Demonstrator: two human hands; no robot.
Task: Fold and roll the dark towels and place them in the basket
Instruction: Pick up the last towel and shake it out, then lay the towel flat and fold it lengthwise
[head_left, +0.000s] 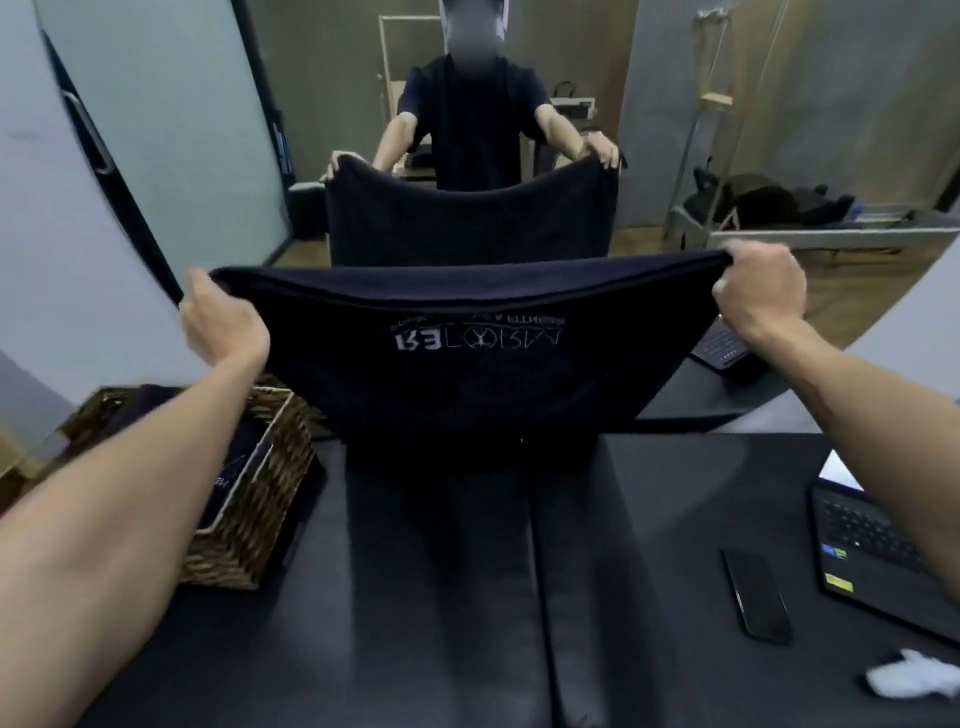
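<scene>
I hold a dark towel (467, 379) with white lettering stretched out in the air above the black table (441, 597). My left hand (221, 322) grips its left top corner. My right hand (758, 296) grips its right top corner. The towel's lower edge hangs down to the table top. A wicker basket (249, 519) stands at the left of the table under my left forearm, with a dark towel (228, 467) inside it. A mirror ahead shows a person holding the same towel.
A laptop (883, 545) lies open at the right edge of the table. A black phone (756, 597) lies beside it. A crumpled white tissue (909, 675) sits at the front right. The mirror (675, 156) stands just behind the table.
</scene>
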